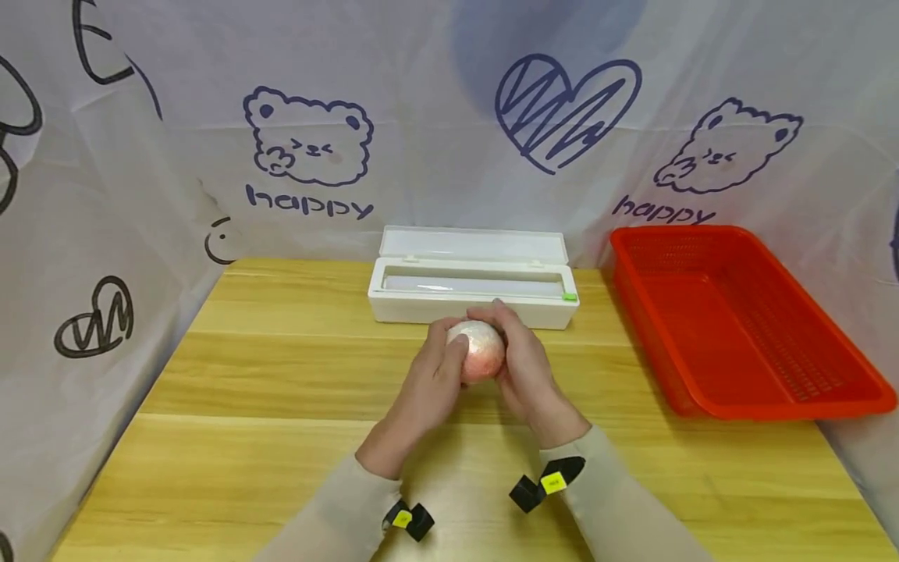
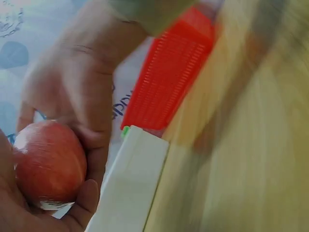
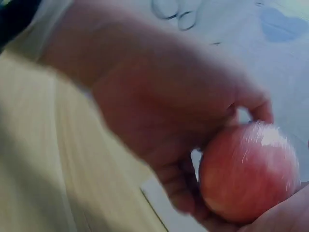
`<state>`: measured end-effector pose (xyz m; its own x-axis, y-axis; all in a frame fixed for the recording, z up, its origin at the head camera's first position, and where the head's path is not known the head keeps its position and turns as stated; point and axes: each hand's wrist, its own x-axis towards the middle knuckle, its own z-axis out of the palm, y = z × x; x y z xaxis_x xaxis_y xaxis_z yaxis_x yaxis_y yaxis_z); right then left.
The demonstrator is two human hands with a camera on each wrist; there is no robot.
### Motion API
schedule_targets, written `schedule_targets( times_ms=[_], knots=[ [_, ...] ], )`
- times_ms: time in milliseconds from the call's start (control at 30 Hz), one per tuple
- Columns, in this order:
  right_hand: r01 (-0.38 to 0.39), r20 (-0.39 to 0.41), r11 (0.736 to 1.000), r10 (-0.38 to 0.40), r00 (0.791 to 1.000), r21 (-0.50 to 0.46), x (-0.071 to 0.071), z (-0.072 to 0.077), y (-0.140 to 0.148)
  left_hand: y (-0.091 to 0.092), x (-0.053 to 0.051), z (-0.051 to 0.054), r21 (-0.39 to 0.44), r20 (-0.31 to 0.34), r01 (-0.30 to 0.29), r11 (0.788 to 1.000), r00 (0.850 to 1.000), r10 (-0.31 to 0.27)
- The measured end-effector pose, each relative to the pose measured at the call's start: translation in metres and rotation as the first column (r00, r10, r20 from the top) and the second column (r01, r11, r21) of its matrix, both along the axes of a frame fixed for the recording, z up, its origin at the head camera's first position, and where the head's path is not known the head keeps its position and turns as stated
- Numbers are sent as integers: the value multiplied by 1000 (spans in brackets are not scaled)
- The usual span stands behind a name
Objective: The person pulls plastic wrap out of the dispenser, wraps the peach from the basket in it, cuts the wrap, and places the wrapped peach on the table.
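Observation:
A round red-and-pale apple [image 1: 481,353] wrapped in shiny clear film is held above the table, between both hands. My left hand [image 1: 430,382] grips it from the left, its thumb lying over the near upper side. From the right, my right hand [image 1: 528,373] curls its fingers round the far side. In the left wrist view the film on the apple [image 2: 50,164] looks tight and glossy, slightly wrinkled at the bottom. Just behind the hands stands a white cling film box [image 1: 472,306], lid raised, with a roll inside and a green slider [image 1: 570,297] at its right end.
To the right a red plastic basket [image 1: 691,398] with perforated sides stands on the wooden table [image 1: 281,375]. A white cloth [image 1: 435,117] with printed bears and hearts hangs behind and along the sides.

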<state>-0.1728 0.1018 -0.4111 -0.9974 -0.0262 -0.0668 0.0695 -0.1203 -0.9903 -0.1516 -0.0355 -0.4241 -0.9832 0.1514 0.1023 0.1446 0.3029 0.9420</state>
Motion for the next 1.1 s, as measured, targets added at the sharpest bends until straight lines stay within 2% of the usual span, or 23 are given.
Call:
schedule_targets(
  times_ms=[33, 67, 100, 167, 267, 333, 367, 500, 600, 700, 767, 900, 1033, 1100],
  knots=[
    [-9, 17, 996, 11, 1000, -86, 0, 0, -1, 0, 0, -1, -7, -36, 11, 1000, 999, -11],
    [-6, 23, 992, 9, 1000, -128, 0, 0, -3, 1, 0, -3, -13, -63, 18, 1000, 998, -19],
    [16, 10, 993, -15, 1000, -120, 1, -1, -5, 2, 0, -3, -21, -83, 15, 1000, 996, -17],
    [98, -31, 995, -99, 995, -35, 3, -4, -11, 4, 1, -3, -45, -109, -9, 999, 994, 4],
    [230, -74, 971, -225, 972, 63, 7, -7, -18, 8, 2, -4, -66, -141, -54, 996, 989, 44],
    [278, -83, 958, -272, 959, 76, 8, -9, -21, 9, 2, -5, -67, -148, -75, 995, 987, 64],
    [278, -74, 959, -273, 959, 61, 9, -9, -21, 10, 2, -6, -53, -139, -79, 995, 988, 71],
    [209, 9, 973, -210, 978, -101, 6, -8, -17, 8, 0, -5, 62, -20, -109, 992, 994, 111],
    [158, 65, 967, -148, 987, -199, 3, -5, -14, 7, -2, -4, 126, 57, -125, 984, 991, 119],
    [137, 65, 974, -127, 990, -183, 4, -4, -16, 7, -3, -2, 145, 72, -132, 980, 990, 123],
    [164, 44, 975, -159, 986, -151, 6, -5, -19, 7, -3, -3, 148, 68, -141, 979, 989, 133],
    [192, 56, 960, -184, 981, -205, 7, -8, -22, 7, -3, -4, 165, 72, -168, 972, 985, 158],
    [104, 125, 945, -68, 990, -309, 2, -9, -11, 8, -2, -3, 162, 97, -163, 973, 984, 148],
    [74, 110, 954, -43, 993, -289, 1, -8, -9, 9, -2, -1, 164, 119, -172, 971, 981, 153]
  ],
)
